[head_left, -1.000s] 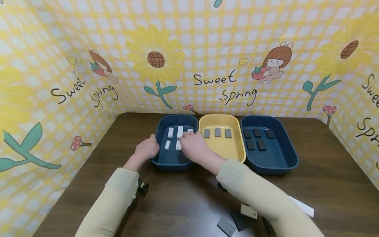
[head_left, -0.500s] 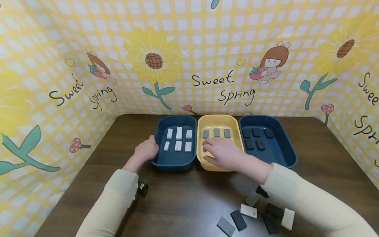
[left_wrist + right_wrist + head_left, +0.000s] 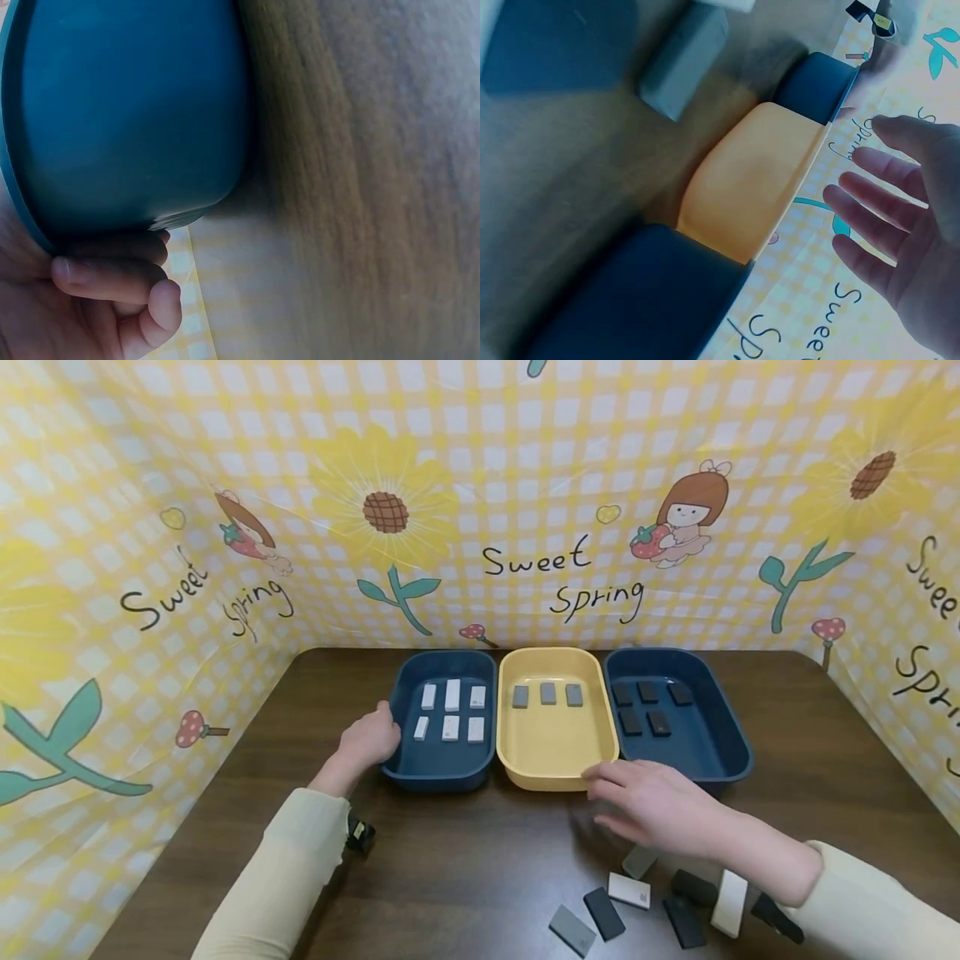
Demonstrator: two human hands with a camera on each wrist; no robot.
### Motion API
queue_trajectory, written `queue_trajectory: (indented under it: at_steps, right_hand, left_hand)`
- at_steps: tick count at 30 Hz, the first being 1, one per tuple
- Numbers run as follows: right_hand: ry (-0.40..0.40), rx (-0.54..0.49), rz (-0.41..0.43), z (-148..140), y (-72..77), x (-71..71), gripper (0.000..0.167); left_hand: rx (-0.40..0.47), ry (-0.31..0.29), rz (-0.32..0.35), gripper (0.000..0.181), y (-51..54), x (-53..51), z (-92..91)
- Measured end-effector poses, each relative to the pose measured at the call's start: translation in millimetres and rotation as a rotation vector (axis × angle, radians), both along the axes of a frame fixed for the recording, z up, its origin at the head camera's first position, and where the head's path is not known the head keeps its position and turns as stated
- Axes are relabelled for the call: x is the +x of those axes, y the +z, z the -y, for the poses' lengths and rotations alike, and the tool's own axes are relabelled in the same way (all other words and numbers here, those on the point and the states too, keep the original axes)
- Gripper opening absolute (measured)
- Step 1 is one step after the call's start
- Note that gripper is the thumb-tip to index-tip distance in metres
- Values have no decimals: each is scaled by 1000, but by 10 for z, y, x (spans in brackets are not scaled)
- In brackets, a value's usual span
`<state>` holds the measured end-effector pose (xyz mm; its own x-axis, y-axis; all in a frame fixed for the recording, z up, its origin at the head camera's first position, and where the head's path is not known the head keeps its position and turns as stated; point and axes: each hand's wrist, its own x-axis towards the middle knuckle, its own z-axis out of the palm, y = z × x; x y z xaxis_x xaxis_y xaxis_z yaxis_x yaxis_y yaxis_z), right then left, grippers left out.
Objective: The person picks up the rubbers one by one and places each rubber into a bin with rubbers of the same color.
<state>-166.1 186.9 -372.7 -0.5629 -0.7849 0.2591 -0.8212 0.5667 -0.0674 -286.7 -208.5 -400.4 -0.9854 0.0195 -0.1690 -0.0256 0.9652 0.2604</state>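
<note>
My left hand [image 3: 369,739] grips the left side of the left blue tray [image 3: 438,781], its curled fingers against the outer wall in the left wrist view. Several white blocks [image 3: 452,695] lie in two rows in that tray. My right hand [image 3: 656,802] is in the air in front of the yellow tray [image 3: 558,781] and the right blue tray [image 3: 720,752]. Its fingers are spread and hold nothing in the right wrist view. Under and beside it lie loose blocks: a white block [image 3: 628,890], a dark block [image 3: 603,913] and a grey block [image 3: 572,931] among them.
Three grey blocks [image 3: 548,693] form a row in the yellow tray. Several dark blocks [image 3: 648,692] occupy the right blue tray. Another white block [image 3: 729,903] and a black block [image 3: 684,922] lie near the right forearm. A checked cloth [image 3: 480,510] hangs behind the brown table [image 3: 450,877].
My right hand has left the white blocks in the left tray, passed over the yellow tray and come right and nearer, above the loose blocks. The left hand has stayed at the tray.
</note>
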Motion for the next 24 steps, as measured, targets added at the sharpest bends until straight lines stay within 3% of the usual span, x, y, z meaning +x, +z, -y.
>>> queue_trajectory:
  at_steps: [8, 14, 17, 24]
  right_hand:
    - [121, 14, 73, -186, -166, 262, 43]
    - [113, 124, 292, -236, -316, 420, 56]
    - [104, 137, 359, -238, -385, 449, 55]
    - [130, 112, 301, -241, -469, 449, 50]
  left_hand:
    - [19, 9, 12, 53, 14, 6, -7]
    - [17, -1, -5, 52, 13, 2, -19]
    - [16, -1, -12, 51, 4, -1, -16]
    - [26, 13, 5, 51, -10, -1, 3]
